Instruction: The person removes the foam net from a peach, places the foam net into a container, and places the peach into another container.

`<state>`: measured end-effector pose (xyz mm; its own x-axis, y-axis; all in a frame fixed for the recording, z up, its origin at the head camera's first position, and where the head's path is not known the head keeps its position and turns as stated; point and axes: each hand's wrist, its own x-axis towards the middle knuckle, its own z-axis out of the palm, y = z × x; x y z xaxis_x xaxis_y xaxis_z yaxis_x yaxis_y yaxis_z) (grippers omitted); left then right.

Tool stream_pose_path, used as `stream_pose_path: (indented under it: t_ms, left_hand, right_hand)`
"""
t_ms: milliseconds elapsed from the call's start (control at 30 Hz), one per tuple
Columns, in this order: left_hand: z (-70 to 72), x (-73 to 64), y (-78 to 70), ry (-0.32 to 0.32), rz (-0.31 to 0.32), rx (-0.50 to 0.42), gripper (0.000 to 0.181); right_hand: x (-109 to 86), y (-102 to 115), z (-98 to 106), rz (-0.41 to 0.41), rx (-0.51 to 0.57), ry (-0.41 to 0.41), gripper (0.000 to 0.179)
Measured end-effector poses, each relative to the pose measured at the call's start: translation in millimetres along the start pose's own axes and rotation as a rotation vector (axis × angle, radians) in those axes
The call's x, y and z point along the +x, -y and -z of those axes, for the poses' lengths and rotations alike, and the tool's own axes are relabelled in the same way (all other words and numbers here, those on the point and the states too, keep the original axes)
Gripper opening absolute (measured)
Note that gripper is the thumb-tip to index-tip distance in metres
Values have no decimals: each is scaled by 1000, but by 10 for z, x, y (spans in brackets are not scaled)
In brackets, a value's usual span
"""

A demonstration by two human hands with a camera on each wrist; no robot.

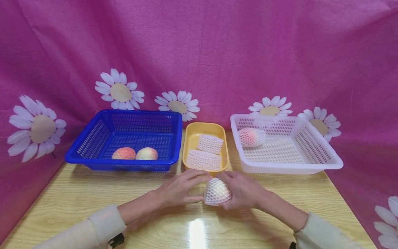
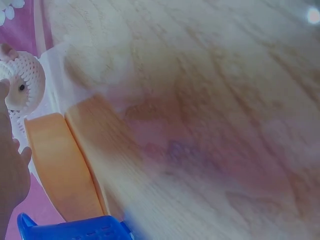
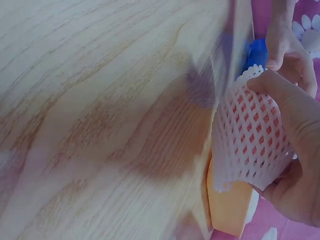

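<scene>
Head view: On a pale, wood-grained desk (image 1: pixel 168 228), one rounded fruit (image 1: pixel 217 190) in a white foam net (image 1: pixel 214 199) is held just in front of a yellow tray (image 1: pixel 205 127), near the middle of the desk's far edge. It is grasped by the right hand (image 1: pixel 244 189). The left hand (image 1: pixel 183 187) is held at its other side, fingers parted and gripping nothing; whether they touch the net cannot be told. In the smooth, round-cornered tray, two flat mesh sleeves (image 1: pixel 203 159) are laid. At the desk's far left corner, a slotted blue plastic basket (image 1: pixel 124 166) is set, with two bare fruits (image 1: pixel 123 153), cream blushed with red, side by side. At the far right corner, a netted fruit (image 1: pixel 248 137) is placed by the left wall of a white lattice basket (image 1: pixel 280 167).

Left wrist view: The held fruit's pale end, marked by a dark spot, is ringed by netting.

Right wrist view: Reddish skin is seen through diamond-shaped openings; the scalloped net is clasped between right thumb and fingers.
</scene>
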<state>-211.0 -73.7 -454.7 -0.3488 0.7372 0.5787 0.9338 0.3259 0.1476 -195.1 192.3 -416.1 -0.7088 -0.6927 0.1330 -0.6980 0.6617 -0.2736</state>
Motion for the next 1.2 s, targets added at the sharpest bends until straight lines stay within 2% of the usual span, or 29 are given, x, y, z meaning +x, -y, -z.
stream_pose_path:
  t_ms: [133,500,867,1200]
  left_hand:
    - [11,-30,-11,23,33,-20,63]
    - [-3,-81,-6,58,32,-42,63]
    - [-48,-114,-5,57,19,-34,63]
    - [-38,-108,-15,86,47,-66,63]
  right_hand:
    - [3,25,-34,-5,-4,15,76]
    - [8,18,-116,33,-41,34,75]
    - [27,44,-124,55,-90,39,80]
    - [-24,54,-91,2,-99,84,90]
